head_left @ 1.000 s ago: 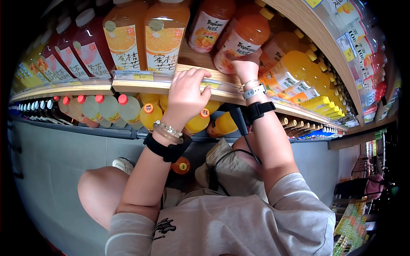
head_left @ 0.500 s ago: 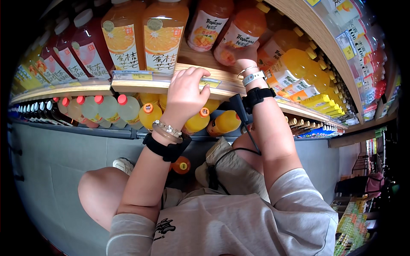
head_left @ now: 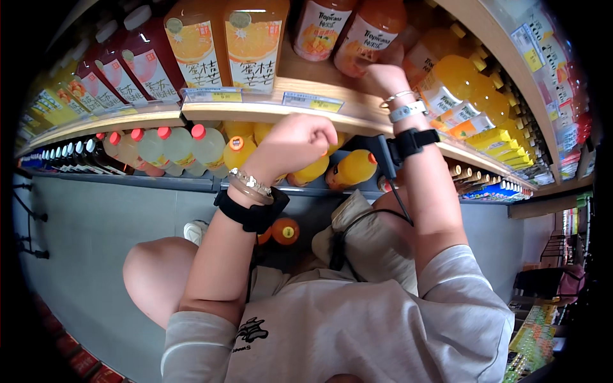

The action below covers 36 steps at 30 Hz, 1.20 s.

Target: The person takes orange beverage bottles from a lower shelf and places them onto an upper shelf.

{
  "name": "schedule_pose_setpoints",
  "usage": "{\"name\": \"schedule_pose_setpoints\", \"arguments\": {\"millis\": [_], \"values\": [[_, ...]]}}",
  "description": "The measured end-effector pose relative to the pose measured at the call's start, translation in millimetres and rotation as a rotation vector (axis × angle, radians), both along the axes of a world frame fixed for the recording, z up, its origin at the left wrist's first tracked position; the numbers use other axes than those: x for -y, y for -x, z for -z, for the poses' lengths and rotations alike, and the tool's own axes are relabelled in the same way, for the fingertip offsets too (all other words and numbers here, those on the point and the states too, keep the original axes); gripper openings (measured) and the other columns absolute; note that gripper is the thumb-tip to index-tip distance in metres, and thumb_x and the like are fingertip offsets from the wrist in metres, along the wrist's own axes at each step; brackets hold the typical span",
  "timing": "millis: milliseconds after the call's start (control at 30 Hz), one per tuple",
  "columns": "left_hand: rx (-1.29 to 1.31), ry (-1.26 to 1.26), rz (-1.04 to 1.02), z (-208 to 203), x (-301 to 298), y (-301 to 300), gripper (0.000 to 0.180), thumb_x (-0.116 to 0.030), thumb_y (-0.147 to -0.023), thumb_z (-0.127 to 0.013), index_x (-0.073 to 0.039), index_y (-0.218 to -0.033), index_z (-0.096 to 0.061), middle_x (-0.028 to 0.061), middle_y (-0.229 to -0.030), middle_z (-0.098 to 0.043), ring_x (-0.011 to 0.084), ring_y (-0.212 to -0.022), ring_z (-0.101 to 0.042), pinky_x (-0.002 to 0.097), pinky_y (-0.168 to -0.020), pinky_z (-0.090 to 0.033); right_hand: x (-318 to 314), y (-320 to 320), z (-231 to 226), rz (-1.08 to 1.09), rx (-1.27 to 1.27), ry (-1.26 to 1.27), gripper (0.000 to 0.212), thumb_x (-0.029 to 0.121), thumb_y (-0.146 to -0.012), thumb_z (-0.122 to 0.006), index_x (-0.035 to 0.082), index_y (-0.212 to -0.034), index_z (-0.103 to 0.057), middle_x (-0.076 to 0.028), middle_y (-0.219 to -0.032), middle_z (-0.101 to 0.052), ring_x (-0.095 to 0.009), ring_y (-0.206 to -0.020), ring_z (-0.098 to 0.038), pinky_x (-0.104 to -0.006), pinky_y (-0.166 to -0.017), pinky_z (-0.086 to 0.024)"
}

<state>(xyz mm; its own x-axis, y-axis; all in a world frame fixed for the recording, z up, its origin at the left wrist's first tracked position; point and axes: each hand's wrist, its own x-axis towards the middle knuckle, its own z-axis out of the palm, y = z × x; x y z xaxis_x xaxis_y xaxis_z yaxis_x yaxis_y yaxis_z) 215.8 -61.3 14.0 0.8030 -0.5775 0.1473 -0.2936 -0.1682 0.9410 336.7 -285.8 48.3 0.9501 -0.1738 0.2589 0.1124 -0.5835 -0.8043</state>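
On the upper wooden shelf, my right hand is closed around the lower part of an orange-pink juice bottle. Part of its grip is hidden behind the hand itself. A similar juice bottle stands just to its left. My left hand hovers before the shelf's front edge, its fingers curled in and nothing visible in them. Below that hand, yellow juice bottles sit on the lower shelf, one of them tilted. A price label shows on the shelf edge above it.
Tall orange juice bottles and dark red ones line the shelf to the left. Yellow juice bottles fill the right. Orange-red bottles stand on the floor between my legs. A black cable hangs from my right wrist strap.
My left hand has come off the shelf edge and its fingers have curled in, uncovering the price label. My right hand stays on the juice bottle. The whole view has shifted slightly.
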Motion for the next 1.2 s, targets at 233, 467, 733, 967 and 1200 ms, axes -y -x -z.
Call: {"name": "schedule_pose_setpoints", "arguments": {"millis": [233,467,733,967,1200], "values": [[-0.039,-0.818,0.295,103,11,51,0.026,-0.019,-0.064,-0.059,0.001,-0.079,-0.065,0.019,-0.075,-0.065,0.0339,-0.074,-0.064,0.0387,-0.066,-0.051,9,109,-34,-0.215,0.03,-0.361,0.063,0.018,-0.081,-0.069,-0.005,-0.13,-0.038,-0.007,-0.099,-0.061,-0.012,-0.093,-0.057,-0.0217,-0.076,-0.045],[0.102,-1.248,0.203,190,16,132,0.032,-0.02,-0.082,-0.055,-0.006,-0.111,-0.055,0.0134,-0.098,-0.066,0.0261,-0.09,-0.066,0.0345,-0.076,-0.052,15,147,-28,-0.167,-0.003,-0.374,0.049,0.019,-0.086,-0.063,0.002,-0.129,-0.045,-0.007,-0.102,-0.064,-0.011,-0.092,-0.061,-0.0208,-0.08,-0.046],[0.207,-1.032,0.241,198,15,126,0.023,-0.019,-0.08,-0.057,-0.007,-0.099,-0.055,0.0127,-0.077,-0.066,0.0293,-0.074,-0.065,0.0392,-0.063,-0.052,13,148,-4,-0.254,0.018,-0.309,0.036,0.013,-0.089,-0.058,-0.001,-0.122,-0.049,-0.004,-0.094,-0.064,-0.009,-0.087,-0.06,-0.0207,-0.079,-0.047],[0.412,-0.714,0.203,91,28,92,0.023,-0.028,-0.075,-0.063,-0.009,-0.086,-0.055,0.0137,-0.067,-0.059,0.0322,-0.069,-0.061,0.0431,-0.06,-0.047,17,156,6,-0.479,-0.138,-0.27,0.033,0.01,-0.09,-0.056,0.002,-0.122,-0.05,-0.001,-0.09,-0.061,-0.009,-0.083,-0.058,-0.0229,-0.083,-0.047],[0.462,-0.311,0.012,-55,14,79,0.014,-0.018,-0.079,-0.066,-0.008,-0.086,-0.059,0.0059,-0.068,-0.058,0.0172,-0.062,-0.058,0.0294,-0.056,-0.044,7,179,-13,-1.161,-0.453,-0.122,0.083,0.012,-0.069,-0.079,0.006,-0.138,-0.032,-0.005,-0.12,-0.05,-0.013,-0.112,-0.046,-0.0285,-0.099,-0.036]]}}
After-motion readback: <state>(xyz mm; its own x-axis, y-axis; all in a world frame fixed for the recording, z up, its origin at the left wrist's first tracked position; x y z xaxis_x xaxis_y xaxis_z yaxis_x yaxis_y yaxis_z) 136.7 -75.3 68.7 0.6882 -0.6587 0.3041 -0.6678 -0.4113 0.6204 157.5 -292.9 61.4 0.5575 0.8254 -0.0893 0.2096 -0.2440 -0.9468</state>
